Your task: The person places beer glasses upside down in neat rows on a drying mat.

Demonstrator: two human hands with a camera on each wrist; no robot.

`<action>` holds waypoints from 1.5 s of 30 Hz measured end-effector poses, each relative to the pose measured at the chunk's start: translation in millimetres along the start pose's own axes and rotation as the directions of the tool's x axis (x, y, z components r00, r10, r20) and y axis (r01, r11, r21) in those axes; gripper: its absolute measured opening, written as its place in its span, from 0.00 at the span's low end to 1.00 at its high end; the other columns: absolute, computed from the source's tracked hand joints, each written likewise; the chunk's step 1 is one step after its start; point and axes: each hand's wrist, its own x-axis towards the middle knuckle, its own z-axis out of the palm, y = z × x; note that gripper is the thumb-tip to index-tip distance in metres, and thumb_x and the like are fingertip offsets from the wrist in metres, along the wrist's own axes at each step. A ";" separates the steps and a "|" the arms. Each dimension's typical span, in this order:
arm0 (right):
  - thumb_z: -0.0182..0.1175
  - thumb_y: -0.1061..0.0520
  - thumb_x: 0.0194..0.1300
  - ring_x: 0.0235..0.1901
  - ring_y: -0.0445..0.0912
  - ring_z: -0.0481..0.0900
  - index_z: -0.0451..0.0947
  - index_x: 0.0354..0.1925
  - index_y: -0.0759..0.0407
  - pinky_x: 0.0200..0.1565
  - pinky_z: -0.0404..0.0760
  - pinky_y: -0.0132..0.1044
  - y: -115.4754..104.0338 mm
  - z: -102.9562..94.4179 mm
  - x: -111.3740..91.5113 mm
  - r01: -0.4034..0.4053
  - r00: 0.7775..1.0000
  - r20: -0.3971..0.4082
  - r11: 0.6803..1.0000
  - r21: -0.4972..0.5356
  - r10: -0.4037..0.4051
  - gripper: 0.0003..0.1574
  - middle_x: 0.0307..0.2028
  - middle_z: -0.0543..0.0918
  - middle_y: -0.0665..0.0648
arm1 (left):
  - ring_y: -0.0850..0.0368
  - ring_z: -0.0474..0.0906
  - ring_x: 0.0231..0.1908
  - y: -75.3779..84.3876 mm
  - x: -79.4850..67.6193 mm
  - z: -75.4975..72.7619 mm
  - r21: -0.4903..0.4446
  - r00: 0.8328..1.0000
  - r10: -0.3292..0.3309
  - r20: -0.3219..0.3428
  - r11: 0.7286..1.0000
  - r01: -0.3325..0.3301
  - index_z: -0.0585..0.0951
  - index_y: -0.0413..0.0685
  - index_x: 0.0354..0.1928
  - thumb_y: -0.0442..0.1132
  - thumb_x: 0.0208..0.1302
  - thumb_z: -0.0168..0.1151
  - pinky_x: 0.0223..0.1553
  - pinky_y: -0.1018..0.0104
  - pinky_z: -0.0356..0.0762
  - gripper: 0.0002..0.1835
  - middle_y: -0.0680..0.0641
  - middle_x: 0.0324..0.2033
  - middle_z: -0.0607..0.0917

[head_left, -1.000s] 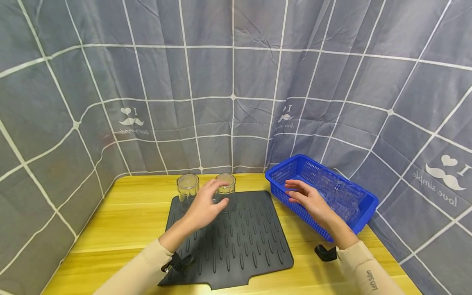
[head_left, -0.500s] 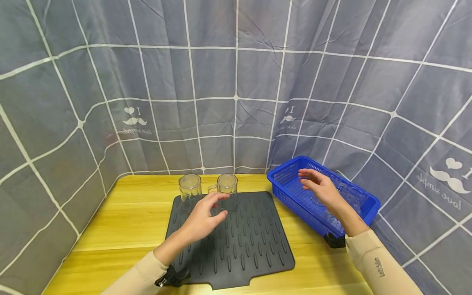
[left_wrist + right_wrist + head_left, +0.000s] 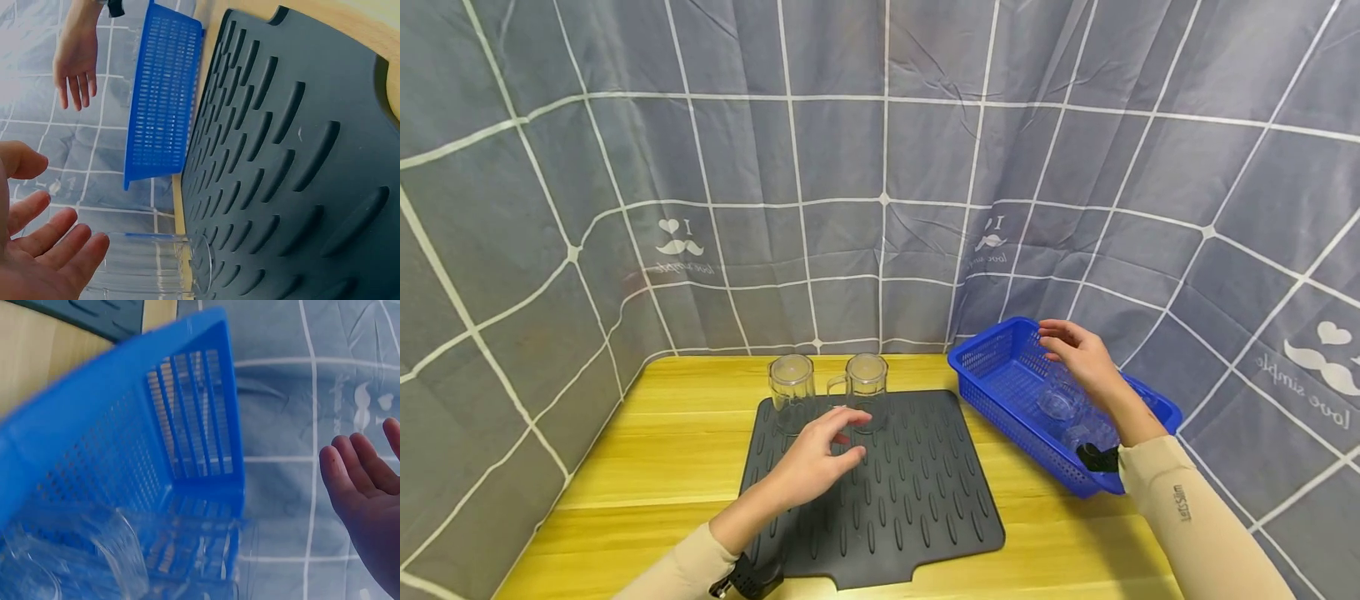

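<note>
Two clear glass mugs stand bottom up near the back of a dark ridged mat: a left mug and a right mug, whose handle points left. My left hand hovers over the mat just in front of the right mug, fingers loosely bent, holding nothing. Over the blue basket is my right hand, fingers relaxed and nothing in them. Several clear glass mugs lie inside the basket below that hand, partly hidden by the wrist in the head view.
The dark drying mat lies on a yellow wooden table. A grey checked curtain hangs behind and on both sides, close to the basket's far right end.
My right hand has moved right and away from me, from the basket's near side to above its glasses. The left hand has drawn back slightly from the right mug.
</note>
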 end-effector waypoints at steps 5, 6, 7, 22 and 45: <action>0.54 0.56 0.76 0.44 0.23 0.76 0.67 0.69 0.71 0.45 0.80 0.22 7.8 -10.4 7.5 -0.001 0.999 -0.047 0.996 -0.091 -0.004 0.30 0.54 0.78 0.59 | 0.52 0.80 0.54 -2.2 -1.6 0.2 -0.018 1.000 -0.002 0.030 1.000 0.002 0.75 0.59 0.65 0.43 0.71 0.62 0.54 0.55 0.80 0.22 0.53 0.62 0.77; 0.53 0.56 0.76 0.43 0.22 0.75 0.67 0.68 0.72 0.44 0.79 0.21 9.6 -12.3 8.9 -0.005 0.999 -0.055 0.994 -0.109 -0.001 0.29 0.56 0.78 0.64 | 0.53 0.80 0.54 -2.6 -1.9 0.3 -0.016 0.999 -0.001 0.033 1.000 0.002 0.75 0.59 0.65 0.43 0.71 0.62 0.55 0.55 0.80 0.22 0.53 0.62 0.77; 0.53 0.56 0.76 0.42 0.21 0.74 0.67 0.68 0.72 0.44 0.79 0.21 11.5 -14.2 10.5 -0.007 0.998 -0.061 0.991 -0.130 -0.001 0.29 0.58 0.77 0.68 | 0.53 0.80 0.54 -3.1 -2.1 0.3 -0.014 0.999 -0.002 0.036 1.000 0.002 0.75 0.59 0.65 0.43 0.71 0.62 0.55 0.56 0.80 0.22 0.53 0.62 0.77; 0.52 0.52 0.75 0.63 0.69 0.71 0.67 0.68 0.70 0.59 0.72 0.56 32.3 -31.7 31.0 -0.104 0.994 -0.068 0.920 -0.378 0.085 0.32 0.63 0.73 0.78 | 0.56 0.77 0.57 -8.9 -2.0 1.0 -0.028 0.999 -0.008 0.044 1.000 0.009 0.75 0.58 0.65 0.42 0.71 0.62 0.56 0.55 0.79 0.22 0.54 0.60 0.78; 0.60 0.47 0.68 0.62 0.79 0.64 0.61 0.68 0.74 0.62 0.66 0.68 50.8 -43.2 41.2 -0.145 0.979 0.018 0.760 -0.633 0.201 0.43 0.63 0.65 0.85 | 0.54 0.78 0.56 -12.2 -6.0 5.5 -0.054 0.998 -0.019 0.059 0.998 0.022 0.75 0.58 0.65 0.44 0.72 0.61 0.56 0.51 0.79 0.21 0.54 0.60 0.78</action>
